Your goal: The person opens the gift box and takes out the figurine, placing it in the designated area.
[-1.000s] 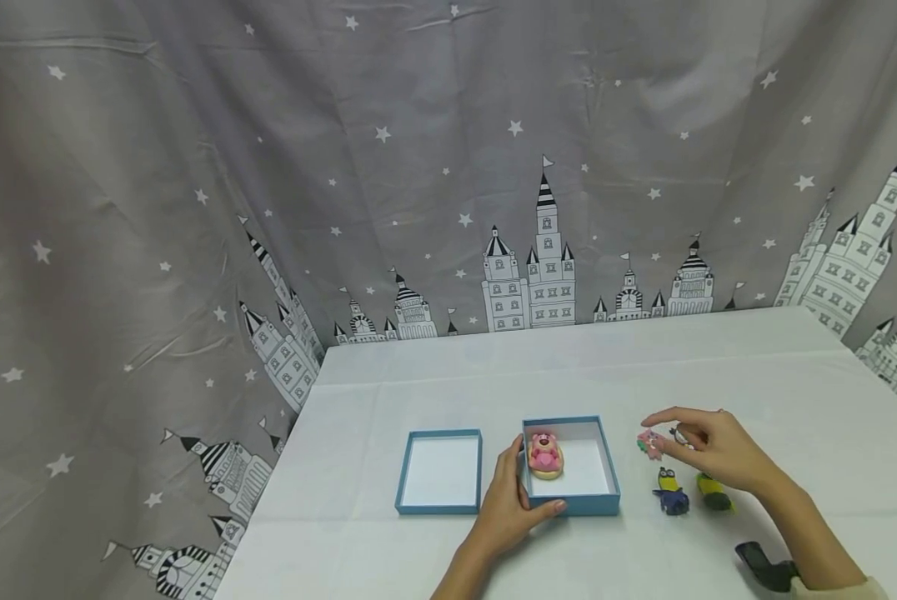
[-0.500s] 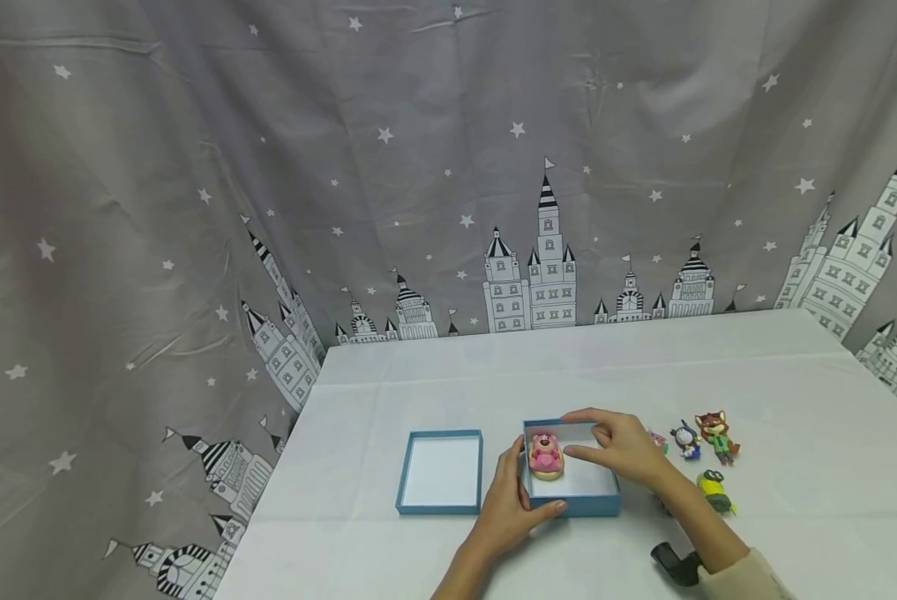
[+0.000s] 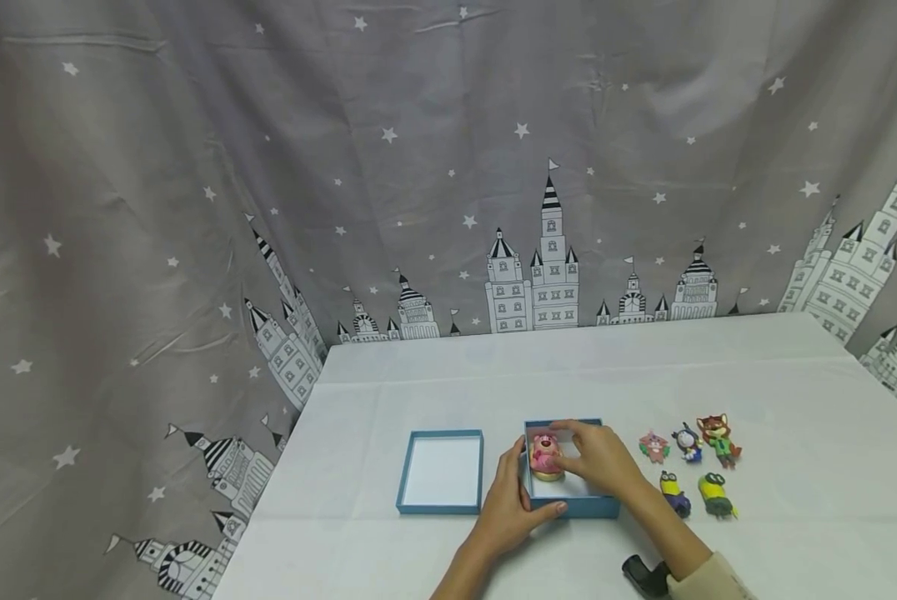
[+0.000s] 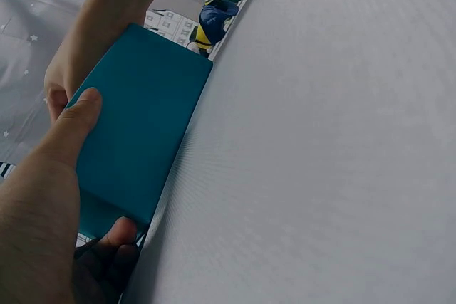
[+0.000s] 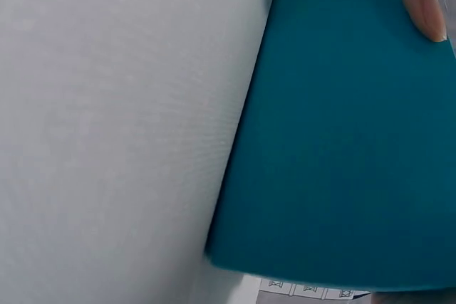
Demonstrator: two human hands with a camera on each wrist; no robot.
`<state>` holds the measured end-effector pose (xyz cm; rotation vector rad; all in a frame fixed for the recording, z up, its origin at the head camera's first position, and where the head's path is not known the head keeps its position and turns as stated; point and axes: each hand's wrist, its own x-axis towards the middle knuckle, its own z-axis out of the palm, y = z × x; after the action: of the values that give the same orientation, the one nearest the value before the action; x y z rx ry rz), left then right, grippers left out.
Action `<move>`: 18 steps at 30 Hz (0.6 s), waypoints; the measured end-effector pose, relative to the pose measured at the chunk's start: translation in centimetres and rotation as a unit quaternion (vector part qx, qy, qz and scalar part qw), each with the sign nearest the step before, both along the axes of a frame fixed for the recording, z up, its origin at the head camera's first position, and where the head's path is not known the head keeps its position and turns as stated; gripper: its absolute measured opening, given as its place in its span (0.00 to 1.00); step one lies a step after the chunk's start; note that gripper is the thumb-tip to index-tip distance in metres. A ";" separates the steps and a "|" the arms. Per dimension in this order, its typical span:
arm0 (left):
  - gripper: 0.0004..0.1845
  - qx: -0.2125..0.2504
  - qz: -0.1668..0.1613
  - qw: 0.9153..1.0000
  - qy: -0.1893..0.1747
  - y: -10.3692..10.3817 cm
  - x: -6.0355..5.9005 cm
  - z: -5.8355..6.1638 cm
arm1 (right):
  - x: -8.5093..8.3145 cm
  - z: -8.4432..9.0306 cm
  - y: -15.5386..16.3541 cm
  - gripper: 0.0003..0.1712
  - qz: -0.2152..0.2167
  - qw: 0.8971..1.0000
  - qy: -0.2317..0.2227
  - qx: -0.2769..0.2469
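Note:
A blue open-topped box (image 3: pixel 579 507) with a white inside stands near the front of the table; its teal front wall (image 4: pixel 142 119) fills much of the left wrist view. My left hand (image 3: pixel 504 508) grips its left end, thumb on the front wall and fingers at the side. Inside at the left is a pink bear figurine (image 3: pixel 545 454) on a cream base. My right hand (image 3: pixel 602 457) reaches into the box, index finger at the bear's head and thumb at its side, pinching it. In the right wrist view only the box wall (image 5: pixel 342 140) and my left thumb (image 5: pixel 427 12) show clearly.
A shallow blue lid (image 3: pixel 441 511) lies inside-up left of the box. Several figurines lie to the right: a pink starfish-like one (image 3: pixel 654 447), a small blue-and-white one (image 3: pixel 689 443), a fox (image 3: pixel 719 440) and two yellow minions (image 3: pixel 674 493). A grey castle curtain (image 3: pixel 418 167) hangs behind.
My right hand has moved left from beside the pink starfish-like figurine, over the box, to the bear figurine. The figurines at the right are uncovered. My left hand has kept its grip on the box.

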<state>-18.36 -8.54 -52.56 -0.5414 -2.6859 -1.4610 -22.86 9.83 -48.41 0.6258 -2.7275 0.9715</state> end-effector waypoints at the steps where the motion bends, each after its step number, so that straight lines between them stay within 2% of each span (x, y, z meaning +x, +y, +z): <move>1: 0.55 -0.003 0.000 1.000 0.001 0.0 0.0 0.0 | 0.0 0.0 0.0 0.28 0.002 1.000 -0.002 0.009; 8: 0.54 -0.009 -0.002 1.000 0.011 -0.1 0.0 0.0 | 0.2 0.0 -0.4 0.36 0.003 0.998 -0.016 0.056; 13: 0.54 -0.009 -0.003 1.000 0.012 -0.1 0.0 0.0 | 0.2 -0.3 -0.5 0.40 -0.005 0.995 0.011 0.096; 18: 0.54 -0.007 -0.003 1.000 0.007 0.0 0.0 0.0 | 0.2 -0.6 -0.5 0.40 -0.010 0.993 0.026 0.113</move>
<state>-18.33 -8.53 -52.60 -0.5583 -2.6881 -1.4340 -22.68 9.36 -48.97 0.6474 -2.8129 0.6372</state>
